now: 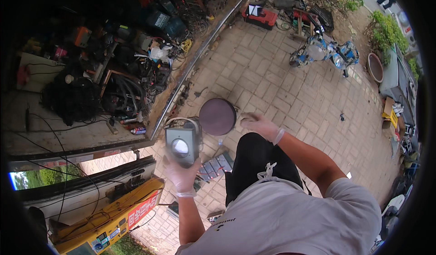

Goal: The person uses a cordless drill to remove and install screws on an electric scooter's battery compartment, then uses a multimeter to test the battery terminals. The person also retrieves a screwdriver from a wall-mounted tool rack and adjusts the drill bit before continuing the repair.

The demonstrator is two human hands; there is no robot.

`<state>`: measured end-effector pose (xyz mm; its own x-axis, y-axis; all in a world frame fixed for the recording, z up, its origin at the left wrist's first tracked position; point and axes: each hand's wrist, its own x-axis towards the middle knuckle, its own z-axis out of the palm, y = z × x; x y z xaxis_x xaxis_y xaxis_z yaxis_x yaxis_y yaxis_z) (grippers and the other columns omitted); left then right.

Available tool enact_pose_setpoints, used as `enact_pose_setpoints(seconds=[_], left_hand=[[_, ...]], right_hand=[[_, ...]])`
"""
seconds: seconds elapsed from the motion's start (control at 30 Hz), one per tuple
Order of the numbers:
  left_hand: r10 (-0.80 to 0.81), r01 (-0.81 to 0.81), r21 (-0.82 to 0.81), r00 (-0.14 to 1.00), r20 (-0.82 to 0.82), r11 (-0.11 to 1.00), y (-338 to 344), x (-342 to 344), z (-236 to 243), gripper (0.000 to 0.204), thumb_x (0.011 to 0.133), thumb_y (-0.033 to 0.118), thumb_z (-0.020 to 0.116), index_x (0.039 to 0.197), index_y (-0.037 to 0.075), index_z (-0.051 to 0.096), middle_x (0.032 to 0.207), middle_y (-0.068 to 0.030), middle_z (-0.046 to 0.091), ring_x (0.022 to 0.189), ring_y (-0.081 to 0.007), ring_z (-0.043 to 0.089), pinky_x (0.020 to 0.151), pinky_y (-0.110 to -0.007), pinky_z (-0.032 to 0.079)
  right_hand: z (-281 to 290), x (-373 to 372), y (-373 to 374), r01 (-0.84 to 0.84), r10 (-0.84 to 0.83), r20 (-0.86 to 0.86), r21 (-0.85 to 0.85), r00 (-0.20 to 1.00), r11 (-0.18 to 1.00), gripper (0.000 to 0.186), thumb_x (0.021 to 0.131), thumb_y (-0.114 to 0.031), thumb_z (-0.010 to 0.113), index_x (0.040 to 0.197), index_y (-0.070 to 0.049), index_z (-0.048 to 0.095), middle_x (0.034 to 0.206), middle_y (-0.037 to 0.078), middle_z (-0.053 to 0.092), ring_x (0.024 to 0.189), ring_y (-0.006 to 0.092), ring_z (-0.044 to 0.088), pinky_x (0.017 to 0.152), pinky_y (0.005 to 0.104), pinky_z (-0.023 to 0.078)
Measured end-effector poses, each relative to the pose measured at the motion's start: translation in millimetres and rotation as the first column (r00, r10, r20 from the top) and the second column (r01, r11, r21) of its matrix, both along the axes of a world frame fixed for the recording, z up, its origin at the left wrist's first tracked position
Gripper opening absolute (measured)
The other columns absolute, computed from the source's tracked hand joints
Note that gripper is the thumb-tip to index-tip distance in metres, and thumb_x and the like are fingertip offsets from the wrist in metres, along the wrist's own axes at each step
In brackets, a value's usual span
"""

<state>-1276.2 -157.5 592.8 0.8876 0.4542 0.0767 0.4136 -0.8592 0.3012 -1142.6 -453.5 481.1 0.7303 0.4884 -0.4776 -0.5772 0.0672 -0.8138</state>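
A grey box with a round pale window in its face (182,140) is in front of me on the left. My left hand (180,177), in a thin clear glove, grips its near end with the thumb along one side. A pale cable loops behind the box, where a second rounded grey part partly shows. Just right of it stands a round stool with a dark brown top (218,117). Beyond my knee, to the right of the stool, my right hand (262,127) hovers in a similar glove. Its slightly blurred fingers reach leftward, apart and holding nothing.
Below the box, a dark panel with grey blocks (214,167) lies on the brick paving (272,87). A metal-edged sill (200,64) borders heaped cables and parts at left. Farther off are a red toolbox (260,17) and a blue child's bike (324,50). A yellow sign case (109,214) sits lower left.
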Motion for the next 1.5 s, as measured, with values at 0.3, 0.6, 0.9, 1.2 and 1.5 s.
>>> enact_pose_setpoints(seconds=[0.3, 0.6, 0.9, 1.2, 1.5], left_hand=[[-0.317, 0.317, -0.092, 0.948, 0.011, 0.944, -47, 255, -10, 0.132, 0.058, 0.058, 0.088, 0.156, 0.001, 0.021, 0.139, -0.0361, 0.038, 0.126, -0.0529, 0.041, 0.107, -0.06, 0.034], [0.301, -0.264, -0.945, 0.933, -0.199, 0.193, 15, 386, -75, 0.087, 0.083, 0.055, 0.073, 0.143, -0.001, 0.044, 0.137, -0.029, 0.052, 0.134, -0.0376, 0.047, 0.114, -0.046, 0.035], [0.3, 0.008, -0.416, 0.706, -0.642, -0.909, 9, 630, -191, 0.054, 0.096, 0.044, 0.064, 0.119, -0.004, 0.056, 0.099, -0.0135, 0.063, 0.082, -0.0243, 0.063, 0.081, -0.042, 0.056], [0.646, -0.008, -0.741, 0.483, -0.591, -0.672, 151, 702, -268, 0.027, 0.092, 0.022, 0.067, 0.07, 0.013, 0.055, 0.056, 0.0041, 0.045, 0.052, -0.0127, 0.046, 0.053, -0.028, 0.042], [0.603, -0.009, -0.695, 0.49, -0.63, -0.719, 295, 733, -350, 0.016, 0.098, 0.023, 0.062, 0.082, 0.02, 0.059, 0.057, 0.0081, 0.03, 0.049, -0.007, 0.034, 0.047, -0.025, 0.031]], right_hand=[[52, 180, 96, 0.119, -0.098, -0.131, 0.168, 0.987, 0.979, 0.07, 0.082, -0.021, 0.081, 0.142, -0.003, 0.049, 0.125, 0.011, 0.063, 0.108, 0.0192, 0.064, 0.085, 0.0335, 0.055], [38, 375, 100, 0.339, -0.239, -0.315, 0.314, 0.918, 0.887, 0.044, 0.095, -0.021, 0.065, 0.133, -0.002, 0.055, 0.124, 0.008, 0.065, 0.114, 0.023, 0.064, 0.095, 0.0396, 0.052], [9, 573, 94, 0.238, -0.026, -0.53, 0.336, 0.848, 0.911, 0.049, 0.093, -0.024, 0.069, 0.136, -0.009, 0.051, 0.131, 0.006, 0.06, 0.122, 0.0214, 0.057, 0.107, 0.0407, 0.046], [-27, 697, 7, 0.388, -0.248, -0.493, 0.204, 0.834, 0.899, 0.048, 0.092, -0.02, 0.07, 0.134, -0.006, 0.053, 0.131, 0.008, 0.063, 0.121, 0.0232, 0.061, 0.108, 0.0434, 0.047], [-73, 800, 27, 0.367, -0.491, -0.15, -0.489, 0.858, 0.791, 0.029, 0.088, -0.027, 0.074, 0.111, -0.011, 0.065, 0.103, 0.001, 0.069, 0.093, 0.0149, 0.065, 0.082, 0.0321, 0.051]])
